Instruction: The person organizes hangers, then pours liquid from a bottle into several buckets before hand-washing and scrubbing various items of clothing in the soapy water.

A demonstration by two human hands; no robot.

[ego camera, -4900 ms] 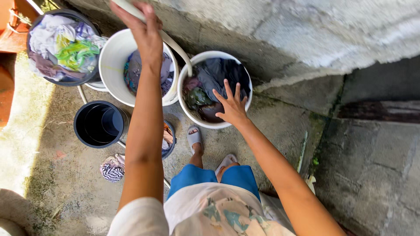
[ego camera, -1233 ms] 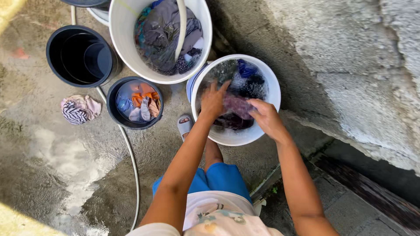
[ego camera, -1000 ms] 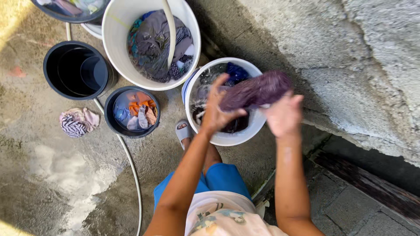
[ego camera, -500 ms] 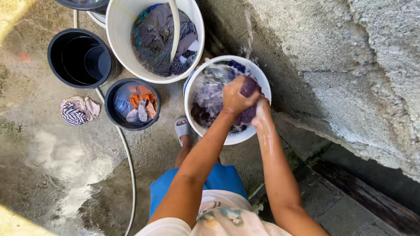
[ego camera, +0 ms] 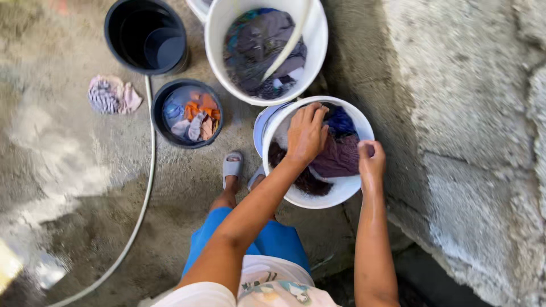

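Observation:
A white basin of wet clothes stands on the concrete in front of my feet. My left hand reaches into it, fingers curled over a purple garment. At the basin's right rim, my right hand grips the other end of the same purple garment. A blue cloth and a dark one lie under it in the water.
A larger white bucket of soaking clothes has a hose in it. A small dark basin with orange and blue cloths and a black bucket stand left. A striped cloth lies on wet concrete. A rough wall runs along the right.
The purple garment, lifted above the basin a second ago, is back down in it. Both hands have come down with it and spread slightly apart along the cloth.

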